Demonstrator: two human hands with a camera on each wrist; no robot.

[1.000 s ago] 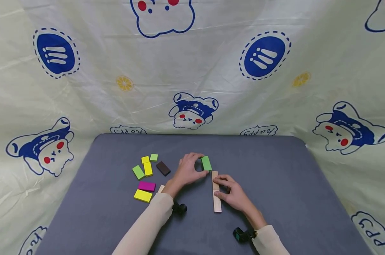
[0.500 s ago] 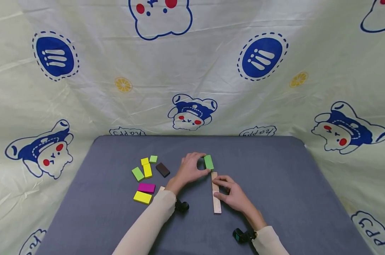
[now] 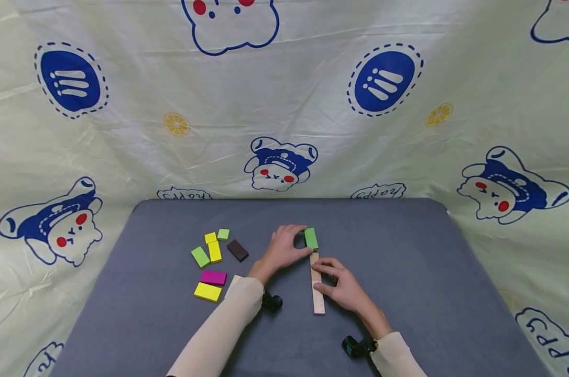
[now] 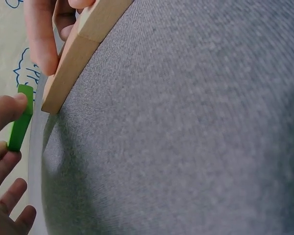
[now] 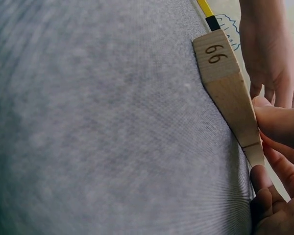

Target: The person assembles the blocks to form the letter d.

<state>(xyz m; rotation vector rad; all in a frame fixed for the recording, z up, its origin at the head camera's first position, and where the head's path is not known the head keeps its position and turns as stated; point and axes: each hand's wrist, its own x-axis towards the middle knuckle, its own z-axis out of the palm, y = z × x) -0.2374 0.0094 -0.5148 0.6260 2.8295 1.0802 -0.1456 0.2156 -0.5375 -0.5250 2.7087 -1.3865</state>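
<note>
My left hand (image 3: 284,245) pinches a green block (image 3: 311,238) between thumb and fingers, at the far end of a row of two plain wooden blocks (image 3: 318,302). In the left wrist view the green block (image 4: 21,122) stands out past the wooden row's end, tipped relative to it. My right hand (image 3: 343,285) rests thumb and index fingertips on top of the row, the thumb near the seam and the index on the farther block. The right wrist view shows the near wooden block (image 5: 230,105) with "66" on its end.
Left of the row, on the grey tabletop (image 3: 407,262), lie several loose blocks: a dark brown one (image 3: 238,250), a magenta one (image 3: 214,277), yellow ones (image 3: 207,292) and light green ones (image 3: 200,256). My left sleeve partly covers a plain wooden block (image 3: 232,283).
My left hand has moved the green block slightly right, bringing it closer in line with the wooden row's far end. My right hand stays on the row.
</note>
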